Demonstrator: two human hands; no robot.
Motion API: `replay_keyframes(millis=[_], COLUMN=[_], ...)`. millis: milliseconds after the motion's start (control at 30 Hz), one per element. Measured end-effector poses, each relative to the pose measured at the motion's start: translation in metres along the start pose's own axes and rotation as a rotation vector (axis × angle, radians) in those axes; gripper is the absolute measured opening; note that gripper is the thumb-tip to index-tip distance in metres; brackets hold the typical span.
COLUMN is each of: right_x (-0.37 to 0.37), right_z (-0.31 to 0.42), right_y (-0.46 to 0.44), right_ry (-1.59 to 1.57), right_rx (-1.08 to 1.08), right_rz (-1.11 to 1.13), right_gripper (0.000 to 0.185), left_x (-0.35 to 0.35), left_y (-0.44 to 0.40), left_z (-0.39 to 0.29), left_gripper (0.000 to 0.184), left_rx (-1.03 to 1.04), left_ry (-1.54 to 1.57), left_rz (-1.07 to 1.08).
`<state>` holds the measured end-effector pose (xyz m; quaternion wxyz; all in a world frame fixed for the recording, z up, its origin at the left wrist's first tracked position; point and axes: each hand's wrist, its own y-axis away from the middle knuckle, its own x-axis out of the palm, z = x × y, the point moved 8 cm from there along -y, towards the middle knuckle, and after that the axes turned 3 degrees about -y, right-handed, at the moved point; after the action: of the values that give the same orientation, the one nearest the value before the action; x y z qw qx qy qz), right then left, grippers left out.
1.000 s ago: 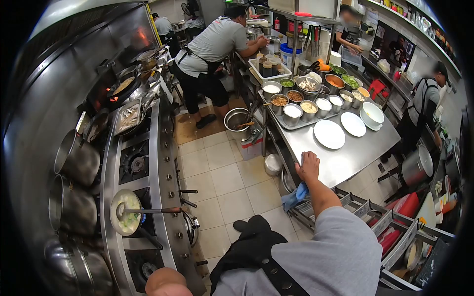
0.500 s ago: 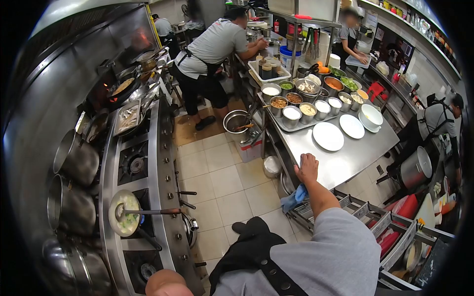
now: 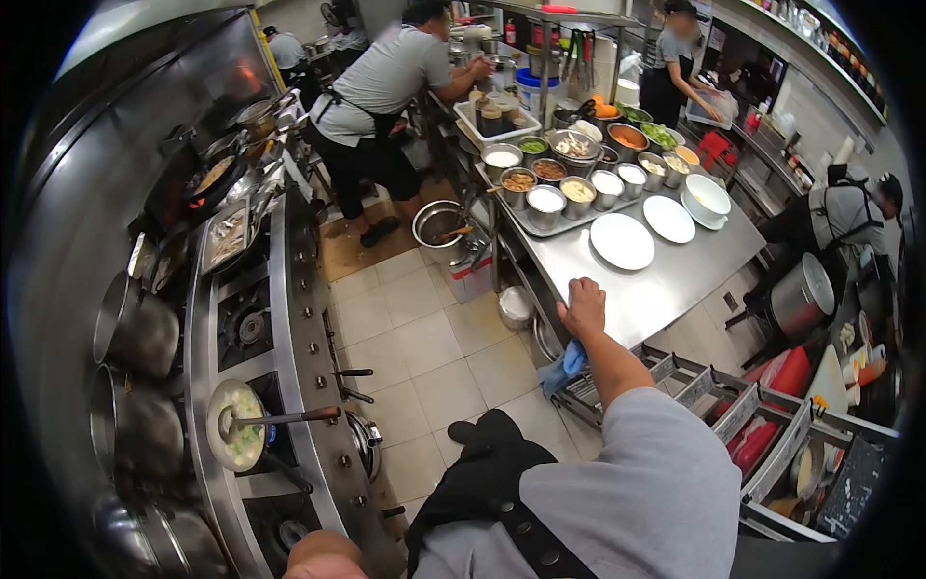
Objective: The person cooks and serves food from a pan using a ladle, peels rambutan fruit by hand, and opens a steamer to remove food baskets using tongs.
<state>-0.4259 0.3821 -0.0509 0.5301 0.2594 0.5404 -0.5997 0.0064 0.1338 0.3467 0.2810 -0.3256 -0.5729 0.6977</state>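
Note:
My right hand (image 3: 583, 307) rests on the near corner of the steel table (image 3: 666, 297), palm down, its fingers stretched out over the edge and holding nothing. Just below it hangs a blue cloth (image 3: 561, 371). White plates (image 3: 622, 241) lie further in on the same table. Of my left arm (image 3: 326, 554) only a bare part shows at the bottom edge; the hand itself is out of sight. Near that arm, a frying pan (image 3: 228, 394) with pale, greenish food stands on the stove. A ladle (image 3: 291, 417) with a wooden handle lies across it.
Metal tins of ingredients (image 3: 579, 193) crowd a tray beyond the plates. Large pots (image 3: 135, 323) line the wall left of the stove (image 3: 313, 386). A metal bowl (image 3: 442, 222) stands between stove and table. A co-worker (image 3: 376, 92) leans on the counter; others work further off.
My view has shifted slightly, so the table and plates sit further left. My right hand stays at the table corner. At the back right, a co-worker's arms have moved over a clear container.

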Motion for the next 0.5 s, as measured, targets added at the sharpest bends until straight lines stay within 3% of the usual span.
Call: replay_keyframes(millis=[167, 233, 367, 433, 500], right_x=[-0.004, -0.005, -0.007, -0.004, 0.004], right_z=[0.001, 0.000, -0.006, -0.001, -0.005], right_y=[0.000, 0.000, 0.001, -0.002, -0.005], right_ry=[-0.011, -0.013, -0.043, -0.059, -0.051], right_rx=[0.007, 0.006, 0.007, -0.007, -0.019], right_rz=[0.010, 0.008, -0.026, -0.009, -0.014], right_gripper=[0.050, 0.049, 0.048, 0.047, 0.049], left_x=[0.003, 0.022, 0.030, 0.037, 0.037], left_y=[0.058, 0.103, 0.287, 0.352, 0.397], left_z=[0.026, 0.057, 0.085, 0.084, 0.079], left_gripper=[0.030, 0.031, 0.043, 0.042, 0.043], left_rx=[-0.172, -0.608, -1.292, -1.524, -1.586], left_ry=[0.072, 0.137, -0.082, -0.056, -0.094], left_rz=[0.222, 0.422, 0.507, 0.596, 0.623])
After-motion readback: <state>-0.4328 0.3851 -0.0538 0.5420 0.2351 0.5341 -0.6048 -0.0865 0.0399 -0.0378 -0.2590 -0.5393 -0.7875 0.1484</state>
